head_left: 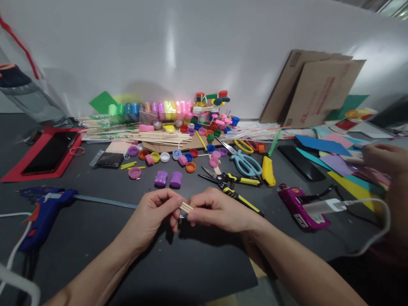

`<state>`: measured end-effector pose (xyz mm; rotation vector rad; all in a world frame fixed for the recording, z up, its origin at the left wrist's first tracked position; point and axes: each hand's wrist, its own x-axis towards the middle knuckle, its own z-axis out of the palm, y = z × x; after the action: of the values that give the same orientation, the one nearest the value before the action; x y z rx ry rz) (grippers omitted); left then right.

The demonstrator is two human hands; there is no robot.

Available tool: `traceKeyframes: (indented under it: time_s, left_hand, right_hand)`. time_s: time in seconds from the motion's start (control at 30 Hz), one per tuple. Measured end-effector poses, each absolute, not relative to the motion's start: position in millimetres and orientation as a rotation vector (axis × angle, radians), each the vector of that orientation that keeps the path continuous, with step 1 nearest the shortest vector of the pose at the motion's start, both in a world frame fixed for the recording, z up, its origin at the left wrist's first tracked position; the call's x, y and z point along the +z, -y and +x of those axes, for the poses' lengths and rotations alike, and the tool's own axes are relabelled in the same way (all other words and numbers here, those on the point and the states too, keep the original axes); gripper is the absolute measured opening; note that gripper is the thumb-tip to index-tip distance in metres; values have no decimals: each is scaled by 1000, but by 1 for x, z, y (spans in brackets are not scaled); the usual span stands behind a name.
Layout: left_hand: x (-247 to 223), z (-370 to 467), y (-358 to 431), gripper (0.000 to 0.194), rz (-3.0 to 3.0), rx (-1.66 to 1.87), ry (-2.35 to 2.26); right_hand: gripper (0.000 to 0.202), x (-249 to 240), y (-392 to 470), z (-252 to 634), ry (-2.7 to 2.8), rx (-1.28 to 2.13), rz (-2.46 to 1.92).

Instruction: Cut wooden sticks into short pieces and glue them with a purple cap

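Observation:
Short pale wooden sticks [186, 207] lie side by side between my two hands. My left hand [158, 209] pinches one end of them, fingers curled. On their other end, my right hand [218, 209] is closed with the thumb in front. Something small and shiny shows just beneath the sticks; I cannot make out what it is. Two purple containers [168, 179] stand just beyond my left hand. Close to my right hand lie pliers with black and yellow handles [242, 199]. Longer wooden sticks [164, 138] are piled farther back.
A blue glue gun [47, 212] lies at left, near a phone [51, 152] on red paper. Coloured caps [165, 157], blue scissors [247, 163] and a yellow cutter [268, 171] spread across the middle. At right are a purple power strip [299, 208] and another person's hand [384, 159] over coloured paper.

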<state>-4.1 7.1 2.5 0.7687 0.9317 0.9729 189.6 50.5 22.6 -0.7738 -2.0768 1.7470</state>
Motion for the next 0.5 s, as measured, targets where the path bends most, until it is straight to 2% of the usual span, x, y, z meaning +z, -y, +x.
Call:
traceKeyframes:
  time_s: [0.23, 0.5]
  left_hand:
    - [9, 0, -8, 33, 641, 988, -882]
    - [4, -1, -6, 32, 659, 1037, -861]
  right_hand:
    - [27, 20, -51, 192, 2021, 1784, -643]
    - [36, 17, -53, 189, 1974, 1769, -599]
